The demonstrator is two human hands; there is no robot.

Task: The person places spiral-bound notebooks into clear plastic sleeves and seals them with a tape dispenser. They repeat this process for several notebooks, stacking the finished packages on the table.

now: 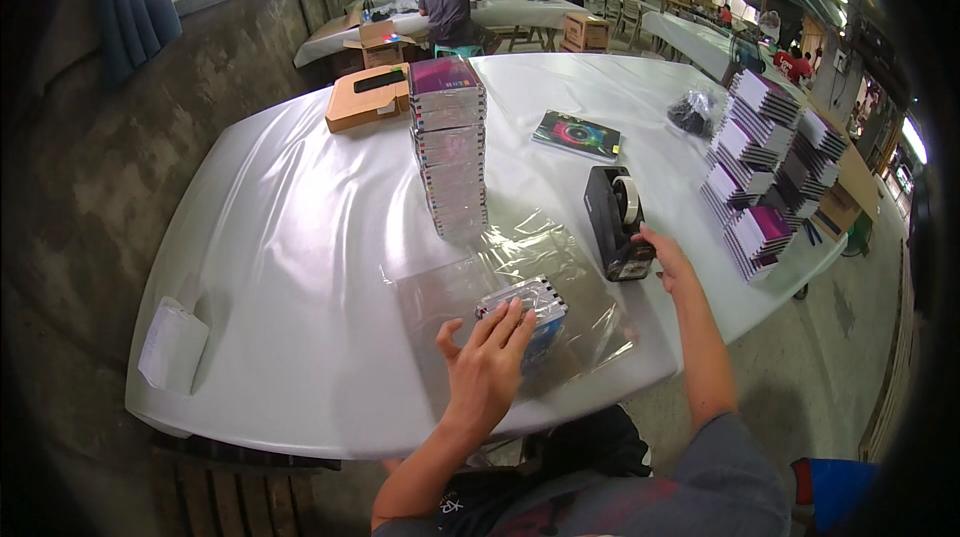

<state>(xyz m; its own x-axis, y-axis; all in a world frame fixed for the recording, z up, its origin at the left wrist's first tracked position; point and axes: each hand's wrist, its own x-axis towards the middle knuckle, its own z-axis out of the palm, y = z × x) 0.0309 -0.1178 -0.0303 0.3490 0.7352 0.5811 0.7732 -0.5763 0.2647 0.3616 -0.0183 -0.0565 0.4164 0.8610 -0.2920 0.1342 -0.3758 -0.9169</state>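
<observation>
Head view: left hand (487, 362) pressed flat, fingers spread, holding nothing, atop a small wrapped box (528, 309) on clear film (560, 267) near the table (300, 237) front edge. Right hand (668, 262) touching the black tape dispenser (615, 222) (grip state: cannot tell), toward the right edge.

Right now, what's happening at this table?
A person is working at a white table. The left hand presses flat on a small wrapped pack that lies on a sheet of clear film. The right hand reaches to the black tape dispenser and touches its base. A tall stack of wrapped packs stands behind the film, and fanned stacks of booklets sit at the right edge. Another person sits at a far table, back turned.
</observation>
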